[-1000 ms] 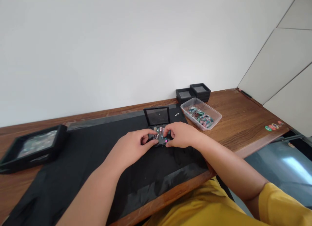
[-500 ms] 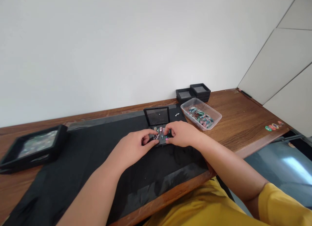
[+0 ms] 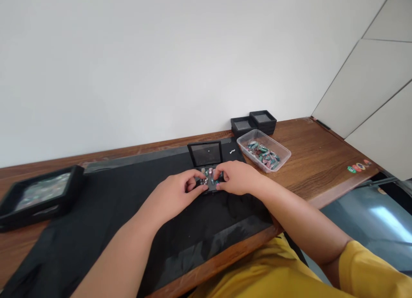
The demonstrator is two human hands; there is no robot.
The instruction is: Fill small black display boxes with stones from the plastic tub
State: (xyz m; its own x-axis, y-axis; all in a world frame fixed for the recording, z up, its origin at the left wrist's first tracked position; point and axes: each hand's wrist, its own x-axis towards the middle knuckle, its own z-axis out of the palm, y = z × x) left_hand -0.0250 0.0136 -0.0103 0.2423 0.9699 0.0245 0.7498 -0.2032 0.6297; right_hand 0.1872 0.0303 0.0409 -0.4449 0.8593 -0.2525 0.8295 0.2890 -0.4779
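Note:
A small black box [image 3: 205,155] stands on the black mat with its windowed lid tilted up. Several glossy press-on nails [image 3: 210,172], pink, green and clear, lie in its tray. My left hand [image 3: 180,187] holds the box's left side, with index finger and thumb curled over the tray's edge. At the right side of the tray, my right hand [image 3: 236,178] has its thumb and index finger bent around a press-on nail [image 3: 217,182]. The fingers hide part of the tray and most of that nail.
A clear plastic tub [image 3: 264,151] of loose nails stands at the right. Behind it are stacked black boxes [image 3: 262,118]. More black boxes [image 3: 41,195] with filled windows lie at the left. The black mat [image 3: 128,191] covers part of the wooden table [image 3: 317,145].
The right fingers have shifted slightly over the right side of the tray, and the bright pink spot by the thumb no longer shows. The left hand stays at the box. The view has shifted slightly.

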